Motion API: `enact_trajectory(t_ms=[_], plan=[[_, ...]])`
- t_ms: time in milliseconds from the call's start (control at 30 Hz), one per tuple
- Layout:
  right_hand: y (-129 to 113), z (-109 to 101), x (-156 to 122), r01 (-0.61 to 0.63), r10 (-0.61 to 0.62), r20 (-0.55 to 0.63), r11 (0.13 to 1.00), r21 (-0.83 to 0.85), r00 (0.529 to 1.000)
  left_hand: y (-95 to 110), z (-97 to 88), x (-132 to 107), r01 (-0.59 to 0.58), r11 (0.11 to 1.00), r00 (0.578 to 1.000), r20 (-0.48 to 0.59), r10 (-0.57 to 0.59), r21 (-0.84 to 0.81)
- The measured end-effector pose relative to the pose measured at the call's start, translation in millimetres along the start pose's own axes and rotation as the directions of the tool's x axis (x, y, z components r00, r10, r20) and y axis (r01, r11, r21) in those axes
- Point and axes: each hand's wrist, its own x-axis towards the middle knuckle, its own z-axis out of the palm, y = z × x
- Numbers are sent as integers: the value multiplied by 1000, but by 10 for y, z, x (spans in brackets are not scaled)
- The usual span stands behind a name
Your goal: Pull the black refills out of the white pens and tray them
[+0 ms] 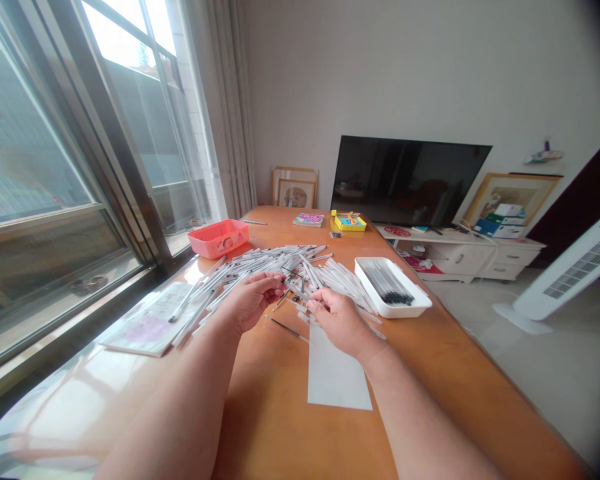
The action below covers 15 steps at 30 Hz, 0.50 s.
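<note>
Brown desk (265, 400), heap of pen parts (260, 261) beyond. Left hand (257, 297) and right hand (337, 322): each pinched nearly closed, apparently on one slim translucent tube (297, 291) spanning between them. Handling: light grip, ends best kept aligned.

Home; looks like a living room. Large television (410, 183) above low white cabinet (461, 259). Framed picture (505, 195) against wall (405, 67). Long curtain (230, 100) beside tall window (145, 127). Tower fan (570, 273) on pale glossy floor (473, 313).
</note>
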Motion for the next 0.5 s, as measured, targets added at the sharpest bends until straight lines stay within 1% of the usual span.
enact_trajectory(t_ms=[167,300,400,500], plan=[[-18,-8,-11,1,-2,-20,1000,-9,1000,-1,67,-29,20,1000,1000,5,-20,-19],[-28,-8,-7,-5,5,-28,1000,20,1000,-5,59,-31,21,1000,999,27,-21,-3],[-48,-16,-9,-38,38,-3,995,89,999,-8,41,-25,17,1000,999,47,-17,5],[-84,-36,-21,-93,86,54,985,148,995,-10,35,-22,8,1000,999,53,-8,13]])
